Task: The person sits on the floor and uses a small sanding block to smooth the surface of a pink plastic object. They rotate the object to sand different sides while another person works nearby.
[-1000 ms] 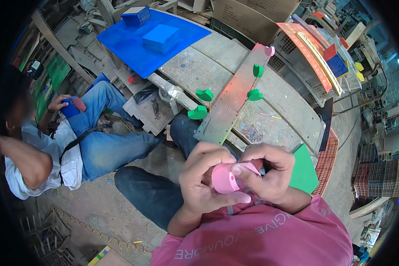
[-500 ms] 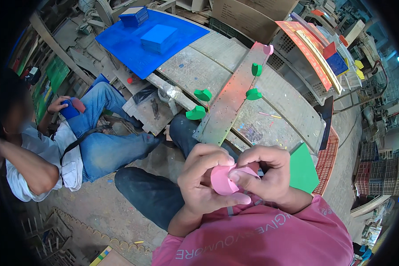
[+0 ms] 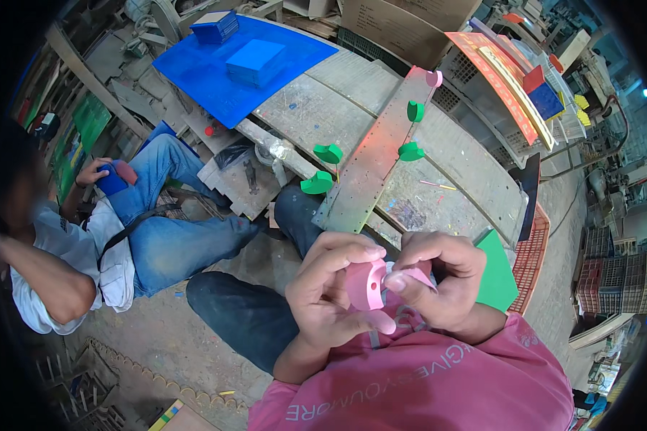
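Observation:
Above my lap, my left hand (image 3: pixel 331 287) grips a small pink painted block (image 3: pixel 366 285) with a curved notch and a small hole in it. Close beside it, my right hand (image 3: pixel 442 284) pinches a pink folded piece (image 3: pixel 418 276), thin like sandpaper; its exact kind is hard to make out. Beyond my hands a long, paint-stained board (image 3: pixel 366 158) with rows of small holes lies across the bench. Several green notched pieces (image 3: pixel 328 154) stand off its edges, and another pink piece (image 3: pixel 433 79) is at its far end.
A plank bench (image 3: pixel 323 108) carries a blue sheet (image 3: pixel 216 75) with stacked blue blocks (image 3: pixel 255 63). At left a seated person (image 3: pixel 57 266) holds a blue block (image 3: pixel 112 179) and a reddish piece. A green panel (image 3: pixel 497 276) and a red plastic crate (image 3: pixel 530 266) stand at right.
The pink block has turned in my left hand, so its notch and hole now show. My right hand has shifted slightly right, away from it.

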### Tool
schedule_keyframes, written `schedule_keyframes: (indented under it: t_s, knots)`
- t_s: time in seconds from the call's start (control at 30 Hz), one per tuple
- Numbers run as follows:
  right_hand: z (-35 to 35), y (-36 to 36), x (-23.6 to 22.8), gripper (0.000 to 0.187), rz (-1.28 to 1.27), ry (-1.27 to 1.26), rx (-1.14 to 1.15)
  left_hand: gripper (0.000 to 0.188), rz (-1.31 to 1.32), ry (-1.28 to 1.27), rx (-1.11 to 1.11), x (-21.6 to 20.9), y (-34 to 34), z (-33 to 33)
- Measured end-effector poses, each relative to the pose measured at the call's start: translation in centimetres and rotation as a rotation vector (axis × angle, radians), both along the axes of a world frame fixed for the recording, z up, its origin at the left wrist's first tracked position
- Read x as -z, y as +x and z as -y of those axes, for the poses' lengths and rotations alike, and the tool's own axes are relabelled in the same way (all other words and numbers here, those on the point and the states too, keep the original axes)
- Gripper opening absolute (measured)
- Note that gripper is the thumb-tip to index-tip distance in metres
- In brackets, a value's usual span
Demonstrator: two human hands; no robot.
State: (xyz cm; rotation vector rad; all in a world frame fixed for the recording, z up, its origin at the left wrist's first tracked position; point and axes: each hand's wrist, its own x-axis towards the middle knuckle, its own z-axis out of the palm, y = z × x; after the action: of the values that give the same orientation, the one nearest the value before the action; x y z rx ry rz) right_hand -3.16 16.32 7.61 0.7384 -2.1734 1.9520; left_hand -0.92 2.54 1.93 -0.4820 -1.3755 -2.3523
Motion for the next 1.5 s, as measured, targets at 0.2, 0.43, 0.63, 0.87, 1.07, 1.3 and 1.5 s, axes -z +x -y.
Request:
schedule_keyframes:
  t_s: [0.2,0.43,0.63,0.87,1.07,1.3,1.5]
  knots:
    - [0.3,-0.3,-0.3,0.016,-0.147,0.123,0.026,0.068,-0.041,-0.037,-0.005,-0.2,0.1,0.0]
    - [0.1,-0.5,-0.2,0.019,-0.27,0.079,0.051,0.068,0.029,-0.006,-0.002,-0.2,0.3,0.1]
    - [0.4,-0.9,-0.3,0.019,-0.331,0.118,0.096,0.069,-0.027,-0.05,-0.065,-0.4,0.3,0.1]
    - [0.4,-1.2,-0.3,0.02,-0.362,0.136,0.035,0.069,-0.046,-0.07,-0.094,-0.5,0.3,0.2]
    - [-0.2,-1.7,-0.3,0.02,-0.397,0.095,-0.062,0.069,-0.042,-0.091,-0.106,-0.3,0.2,0.3]
    - [0.1,-1.6,-0.2,0.021,-0.404,0.097,0.098,0.07,-0.027,-0.038,-0.083,-0.2,0.2,0.2]
    - [0.0,-0.8,-0.4,0.053,-0.03,0.038,0.01,0.073,0.006,0.017,0.025,-0.4,0.6,0.3]
